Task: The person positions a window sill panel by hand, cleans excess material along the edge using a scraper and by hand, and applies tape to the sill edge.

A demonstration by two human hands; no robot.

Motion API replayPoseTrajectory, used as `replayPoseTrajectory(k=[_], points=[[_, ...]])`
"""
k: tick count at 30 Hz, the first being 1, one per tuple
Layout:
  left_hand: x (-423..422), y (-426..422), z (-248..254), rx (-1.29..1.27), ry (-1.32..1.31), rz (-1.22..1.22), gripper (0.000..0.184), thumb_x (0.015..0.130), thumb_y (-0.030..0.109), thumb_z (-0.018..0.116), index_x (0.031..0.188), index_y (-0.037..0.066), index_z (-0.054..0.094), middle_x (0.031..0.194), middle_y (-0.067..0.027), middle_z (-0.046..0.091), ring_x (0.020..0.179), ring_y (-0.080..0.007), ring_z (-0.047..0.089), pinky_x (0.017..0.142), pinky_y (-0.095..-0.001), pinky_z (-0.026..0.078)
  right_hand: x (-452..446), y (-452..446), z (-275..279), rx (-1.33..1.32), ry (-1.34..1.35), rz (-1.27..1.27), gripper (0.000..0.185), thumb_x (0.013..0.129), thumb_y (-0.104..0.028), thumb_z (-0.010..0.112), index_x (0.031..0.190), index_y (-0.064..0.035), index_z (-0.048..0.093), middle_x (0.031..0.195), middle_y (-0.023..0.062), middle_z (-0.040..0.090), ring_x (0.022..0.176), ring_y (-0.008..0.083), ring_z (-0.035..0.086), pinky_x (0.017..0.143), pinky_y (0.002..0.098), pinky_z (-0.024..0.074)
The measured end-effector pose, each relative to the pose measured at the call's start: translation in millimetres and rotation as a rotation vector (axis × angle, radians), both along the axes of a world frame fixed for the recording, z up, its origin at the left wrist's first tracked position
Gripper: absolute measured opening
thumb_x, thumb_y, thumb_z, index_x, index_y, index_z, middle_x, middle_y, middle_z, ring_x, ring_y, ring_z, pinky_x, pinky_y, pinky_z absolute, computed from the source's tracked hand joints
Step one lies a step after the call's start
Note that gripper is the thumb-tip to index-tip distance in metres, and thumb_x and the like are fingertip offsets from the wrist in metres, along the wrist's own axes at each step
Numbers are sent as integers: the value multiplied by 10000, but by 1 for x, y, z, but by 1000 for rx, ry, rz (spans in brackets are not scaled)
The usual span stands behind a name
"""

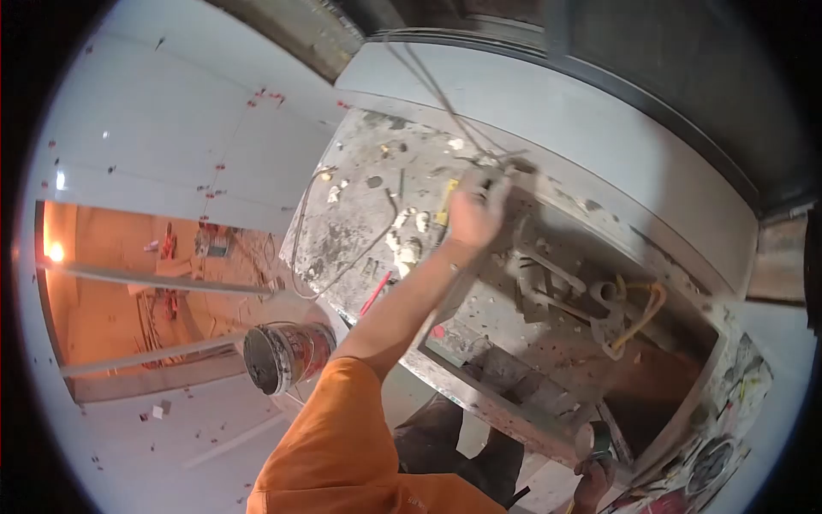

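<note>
My left hand (pixel 478 212) reaches over the dusty counter slab (pixel 360 197) to the wall edge. Its fingers are closed around something small and dark that I cannot make out, where a thin cable (pixel 432 86) comes down. Beside that hand lies a yellow strip (pixel 447 201). Low on the right, my right hand (pixel 593 486) grips a round green and whitish object (pixel 593 441) near the front edge of the counter. A rectangular opening in the slab shows pale pipes (pixel 552 265) and a yellow hose (pixel 648 313).
A dirty bucket (pixel 291 355) stands left of my arm. White crumbled lumps (pixel 407 248), a red stick (pixel 375 293) and a looped cable (pixel 295 248) are on or beside the slab. Large pale wall tiles (pixel 188 111) surround an orange-lit opening. More debris (pixel 741 394) lies at right.
</note>
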State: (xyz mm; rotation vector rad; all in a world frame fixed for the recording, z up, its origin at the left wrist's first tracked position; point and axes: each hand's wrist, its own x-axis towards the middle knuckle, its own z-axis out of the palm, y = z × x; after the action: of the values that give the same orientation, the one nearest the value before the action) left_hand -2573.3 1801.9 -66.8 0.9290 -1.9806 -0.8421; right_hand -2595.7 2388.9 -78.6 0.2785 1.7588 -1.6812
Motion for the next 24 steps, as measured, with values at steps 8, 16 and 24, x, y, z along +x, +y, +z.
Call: replayPoseTrajectory(k=[8,16,24], points=[[78,-214,-40,-268,-242,475,297,900,221,708,1118,20,709,1072,-219,699,982,-403,670,858,-461,535,13,-97,11,48,-47,322,33,758,-39,559,766,-8,550,668,73,543,556,165,526,549,321,478],[44,-275,-54,334,255,628,220,872,203,745,900,-14,746,822,-206,746,770,-322,735,745,-394,552,30,-162,30,92,47,517,74,806,-63,582,823,1,615,753,93,597,608,171,562,566,336,493],[-15,-211,-72,408,461,546,179,867,154,677,880,-25,684,789,-235,696,759,-411,683,737,-453,538,42,-214,45,130,-32,456,67,734,-45,577,739,17,602,659,85,586,542,167,554,553,326,489]])
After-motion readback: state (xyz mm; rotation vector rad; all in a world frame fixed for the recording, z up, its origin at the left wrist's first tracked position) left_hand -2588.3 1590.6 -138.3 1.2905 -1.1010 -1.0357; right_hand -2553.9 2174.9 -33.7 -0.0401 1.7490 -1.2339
